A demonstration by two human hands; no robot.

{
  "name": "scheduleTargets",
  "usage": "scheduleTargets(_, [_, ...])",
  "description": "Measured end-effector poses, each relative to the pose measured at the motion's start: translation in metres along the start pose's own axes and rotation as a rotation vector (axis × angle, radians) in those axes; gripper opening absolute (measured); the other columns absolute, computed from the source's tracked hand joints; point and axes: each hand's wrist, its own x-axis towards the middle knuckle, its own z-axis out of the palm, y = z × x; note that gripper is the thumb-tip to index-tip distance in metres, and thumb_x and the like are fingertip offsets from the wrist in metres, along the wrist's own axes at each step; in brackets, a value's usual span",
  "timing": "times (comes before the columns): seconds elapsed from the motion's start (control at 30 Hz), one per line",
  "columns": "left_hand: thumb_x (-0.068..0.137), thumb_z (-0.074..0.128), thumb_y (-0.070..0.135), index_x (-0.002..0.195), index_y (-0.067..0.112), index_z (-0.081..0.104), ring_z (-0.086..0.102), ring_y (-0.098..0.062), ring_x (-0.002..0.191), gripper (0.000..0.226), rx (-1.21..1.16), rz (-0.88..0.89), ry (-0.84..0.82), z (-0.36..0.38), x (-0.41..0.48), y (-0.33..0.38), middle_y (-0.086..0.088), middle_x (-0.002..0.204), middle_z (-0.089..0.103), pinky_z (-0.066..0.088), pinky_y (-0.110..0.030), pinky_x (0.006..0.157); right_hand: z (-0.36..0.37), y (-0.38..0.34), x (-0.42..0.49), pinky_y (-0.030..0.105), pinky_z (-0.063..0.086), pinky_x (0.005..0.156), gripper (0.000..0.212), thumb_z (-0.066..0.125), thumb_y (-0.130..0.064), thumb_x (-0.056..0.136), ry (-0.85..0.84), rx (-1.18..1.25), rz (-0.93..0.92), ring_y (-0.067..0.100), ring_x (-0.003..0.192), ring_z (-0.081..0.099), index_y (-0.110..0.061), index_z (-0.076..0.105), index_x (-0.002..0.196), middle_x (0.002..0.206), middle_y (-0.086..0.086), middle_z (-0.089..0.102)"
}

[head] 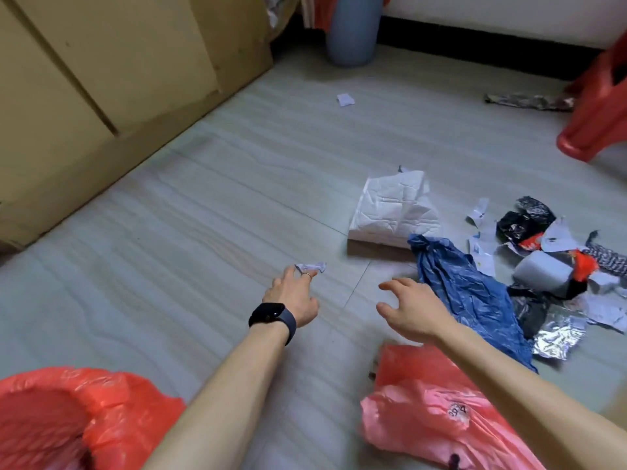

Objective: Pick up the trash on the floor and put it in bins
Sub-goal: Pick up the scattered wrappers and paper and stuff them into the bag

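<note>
I see pale streaked floor [169,215], tan cabinet [101,62] far left, red-lined bin [51,418] near left, left hand [291,296] fingertips on crumpled paper scrap [310,267] mid-floor, can't tell if pinched, right hand [414,310] spread, empty, beside blue plastic bag [475,293], trash pile [549,259] right
</note>
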Motion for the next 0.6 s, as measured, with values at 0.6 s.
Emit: scheduleTargets(0.6, [0.094, 0.047, 0.009, 0.116, 0.025, 0.066, 0.062, -0.028, 0.105, 0.033, -0.027, 0.047, 0.109, 0.069, 0.024, -0.001, -0.004, 0.113, 0.068, 0.051, -0.034, 0.082, 0.036, 0.008, 0.063, 0.049, 0.02, 0.121, 0.073, 0.04, -0.054, 0.097, -0.46, -0.251, 0.114, 0.043, 0.149, 0.007, -0.033, 0.005, 0.157, 0.165, 0.005, -0.012])
